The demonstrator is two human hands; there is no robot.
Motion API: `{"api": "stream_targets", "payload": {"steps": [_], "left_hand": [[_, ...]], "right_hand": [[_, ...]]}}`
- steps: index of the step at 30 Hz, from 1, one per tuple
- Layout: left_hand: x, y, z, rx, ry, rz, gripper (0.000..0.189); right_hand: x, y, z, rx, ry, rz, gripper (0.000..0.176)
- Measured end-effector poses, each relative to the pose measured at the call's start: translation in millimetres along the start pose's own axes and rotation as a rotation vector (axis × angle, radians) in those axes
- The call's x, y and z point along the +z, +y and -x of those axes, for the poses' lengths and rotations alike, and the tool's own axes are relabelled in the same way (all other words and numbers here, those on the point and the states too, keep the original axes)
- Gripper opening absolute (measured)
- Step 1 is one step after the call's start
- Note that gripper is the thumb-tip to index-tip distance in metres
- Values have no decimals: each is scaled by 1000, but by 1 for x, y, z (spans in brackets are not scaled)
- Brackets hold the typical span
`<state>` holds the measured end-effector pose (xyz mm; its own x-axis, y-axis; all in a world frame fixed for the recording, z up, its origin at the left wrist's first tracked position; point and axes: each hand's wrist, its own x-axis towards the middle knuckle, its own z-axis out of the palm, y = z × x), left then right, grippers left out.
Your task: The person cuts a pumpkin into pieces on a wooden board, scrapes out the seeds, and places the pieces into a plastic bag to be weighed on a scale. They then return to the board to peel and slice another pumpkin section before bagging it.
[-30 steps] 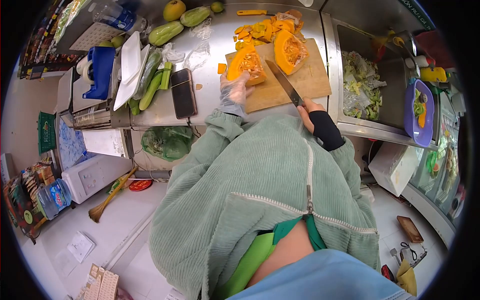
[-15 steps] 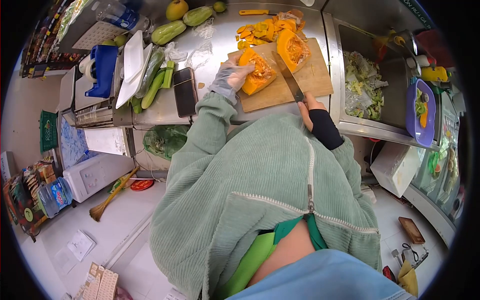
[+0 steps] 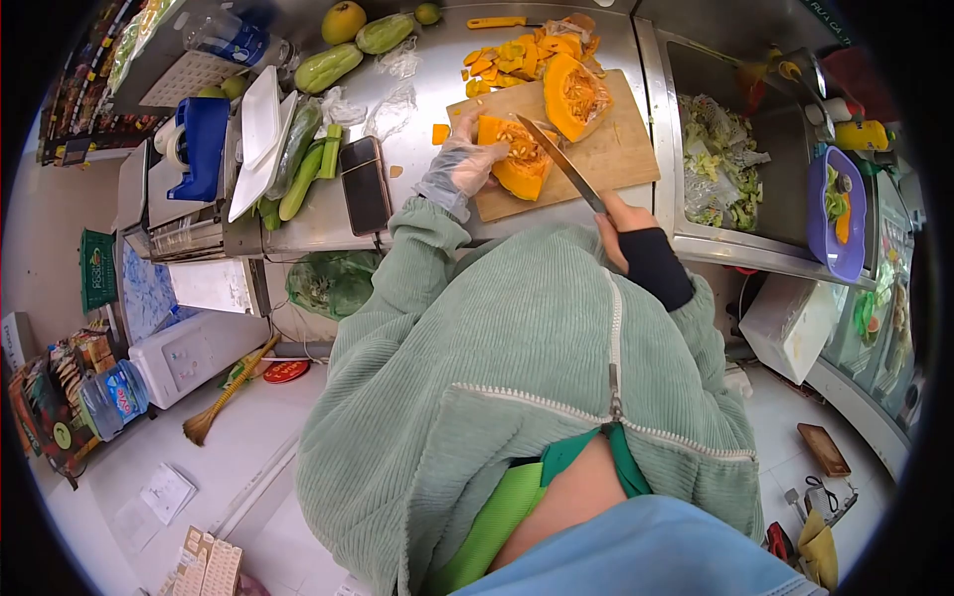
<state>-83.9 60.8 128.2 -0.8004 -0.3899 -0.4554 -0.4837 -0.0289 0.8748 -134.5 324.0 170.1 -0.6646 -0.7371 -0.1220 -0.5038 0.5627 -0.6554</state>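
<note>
My left hand (image 3: 465, 165), in a clear plastic glove, grips a pumpkin piece (image 3: 521, 177) by its left side. The piece lies near the front left of a wooden cutting board (image 3: 624, 149), its seedy inside facing up. My right hand (image 3: 624, 221), with a black cover round the wrist, is wrapped around the handle of a knife (image 3: 570, 175). The blade points up and left, its tip overlapping the seedy hollow of the held piece. Behind the blade sits another pumpkin piece (image 3: 572, 99), with seeds and stringy pulp showing.
Pumpkin peelings (image 3: 507, 62) and a yellow-handled tool (image 3: 497, 22) lie behind the board. Left of it are a phone (image 3: 366, 187), green vegetables (image 3: 302, 179) and a blue tape dispenser (image 3: 204, 144). At right, a sink (image 3: 785, 189) holds leafy scraps.
The knife has swung left from between the two pumpkin pieces to over the held one. My left hand has shifted slightly, turning that piece a little.
</note>
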Motion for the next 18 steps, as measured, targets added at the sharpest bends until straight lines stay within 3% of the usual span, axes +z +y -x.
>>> {"api": "stream_targets", "payload": {"steps": [3, 5, 8, 10, 13, 18], "left_hand": [[-1, -6, -11, 107, -55, 14, 70], [1, -15, -23, 163, -73, 42, 69], [8, -19, -28, 173, 20, -103, 62], [16, 2, -7, -24, 68, -126, 61], [31, -1, 7, -54, 150, 79, 56], [34, -6, 3, -119, 207, 161, 53]], "right_hand": [[-17, 8, 15, -4, -45, 40, 19], [-30, 7, 21, 35, -204, 98, 18], [-26, 10, 27, 81, -166, 152, 17], [-22, 13, 29, 90, -135, 170, 16], [-15, 9, 28, 156, -108, 232, 15], [-10, 9, 27, 232, -79, 321, 15]]}}
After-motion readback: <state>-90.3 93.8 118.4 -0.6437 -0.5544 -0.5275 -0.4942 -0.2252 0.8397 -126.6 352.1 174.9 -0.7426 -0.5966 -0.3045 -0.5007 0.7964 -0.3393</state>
